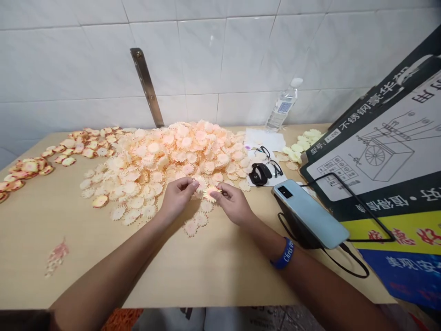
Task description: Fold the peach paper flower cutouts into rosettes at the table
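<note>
Both of my hands meet at the front of a large heap of pale pink and cream flower-shaped pieces (186,147). Thumb and fingers of my left hand (179,195) pinch the edge of a pale pink flower piece (200,185). In my right hand (234,202) is a yellowish flower piece with a pink centre (211,193), held by its right edge. The two pieces are side by side, close together. A few loose flower pieces (195,223) lie on the table just below my hands.
Redder flower pieces (31,166) lie at the left, and a small pink scrap pile (58,257) nearer. To the right are a black watch (260,174), glasses (276,168), a water bottle (283,106), a cabled blue phone (312,214) and a printed box (382,156).
</note>
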`<state>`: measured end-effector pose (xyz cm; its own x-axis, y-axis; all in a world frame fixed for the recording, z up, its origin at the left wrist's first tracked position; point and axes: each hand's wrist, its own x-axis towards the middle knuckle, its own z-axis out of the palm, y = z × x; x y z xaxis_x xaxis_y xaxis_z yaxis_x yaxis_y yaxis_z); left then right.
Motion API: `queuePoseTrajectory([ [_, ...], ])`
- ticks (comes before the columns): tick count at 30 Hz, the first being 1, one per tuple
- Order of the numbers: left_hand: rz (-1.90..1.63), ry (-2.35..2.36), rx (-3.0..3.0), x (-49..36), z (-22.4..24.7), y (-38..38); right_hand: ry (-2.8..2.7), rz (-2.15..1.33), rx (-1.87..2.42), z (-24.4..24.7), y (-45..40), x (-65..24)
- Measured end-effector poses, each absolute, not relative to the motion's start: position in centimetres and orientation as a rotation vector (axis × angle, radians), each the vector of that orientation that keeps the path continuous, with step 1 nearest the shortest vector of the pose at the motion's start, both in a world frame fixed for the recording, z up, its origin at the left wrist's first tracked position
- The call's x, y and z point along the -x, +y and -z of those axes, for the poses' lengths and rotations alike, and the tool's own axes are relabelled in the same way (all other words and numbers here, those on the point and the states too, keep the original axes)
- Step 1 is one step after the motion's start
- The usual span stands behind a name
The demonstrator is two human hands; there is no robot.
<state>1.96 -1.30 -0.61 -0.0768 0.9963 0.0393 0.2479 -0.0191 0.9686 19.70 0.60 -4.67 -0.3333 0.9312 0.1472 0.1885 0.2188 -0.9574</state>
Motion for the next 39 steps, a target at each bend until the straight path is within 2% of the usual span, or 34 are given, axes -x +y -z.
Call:
queuePoseTrajectory([
  [14,-1.056,1.449,-1.445,-2.3,0.0,-2.1,-1.724,-1.051,1.139,4.9,-0.2,-19.4],
  [25,-1.028,1.447,-1.289,-2.3,0.9,-2.0,-1.628,-1.429,0.971,5.2,1.1,-19.6],
  [32,-1.073,1.334,-1.445,-2.2,1.2,-1.7,-1.580,-1.379,1.041,5.3,1.1,-19.5],
  [39,-1.099,1.450,-1.322,-2.2,0.8,-1.8,-1.559,-1.315,1.073,5.2,1.1,-19.5],
])
